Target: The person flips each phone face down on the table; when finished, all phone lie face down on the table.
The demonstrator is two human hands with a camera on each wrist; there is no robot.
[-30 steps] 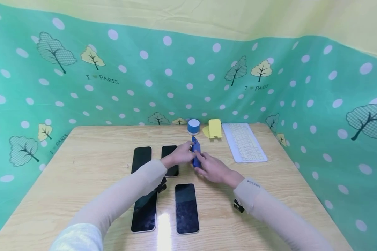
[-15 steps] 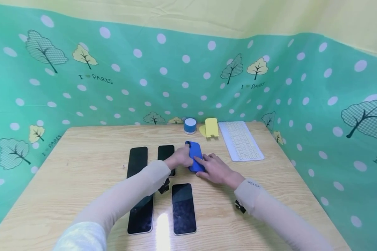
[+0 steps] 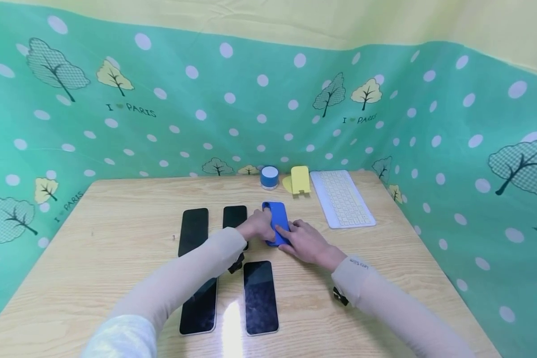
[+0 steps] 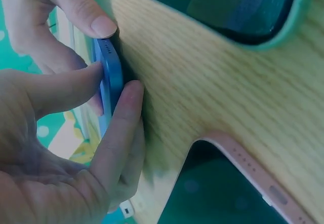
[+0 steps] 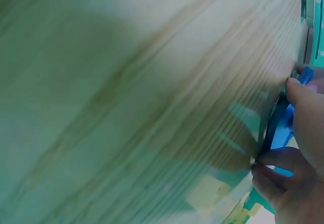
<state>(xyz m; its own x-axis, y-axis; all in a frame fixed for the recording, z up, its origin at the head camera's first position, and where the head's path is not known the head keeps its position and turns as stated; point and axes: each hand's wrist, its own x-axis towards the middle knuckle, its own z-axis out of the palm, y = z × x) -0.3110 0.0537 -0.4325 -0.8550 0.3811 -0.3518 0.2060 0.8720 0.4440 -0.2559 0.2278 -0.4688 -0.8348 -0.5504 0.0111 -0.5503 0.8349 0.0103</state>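
A blue phone [image 3: 279, 219] lies back up, or nearly so, on the wooden table, its camera at the far left corner. My left hand [image 3: 260, 224] pinches its left edge; in the left wrist view the thumb is on the blue back and fingers [image 4: 132, 95] are at the table-side edge. From the right, my right hand [image 3: 308, 242] holds the opposite side, thumb at the near end. In the right wrist view, the fingers [image 5: 276, 168] of that hand touch the long edge of the phone. The phone's screen side is hidden.
Dark-screened phones lie left and nearer: one at far left [image 3: 194, 228], one half under my left wrist [image 3: 234, 215], one at near left [image 3: 199, 313], one at near centre [image 3: 260, 298]. Behind stand a blue-and-white cylinder [image 3: 269, 178], yellow phone stand [image 3: 300, 180] and white keyboard [image 3: 343, 199].
The blue phone has gone from standing on its edge to lying with its blue back up. Both hands have stayed on it. Over the last half second it has barely moved.
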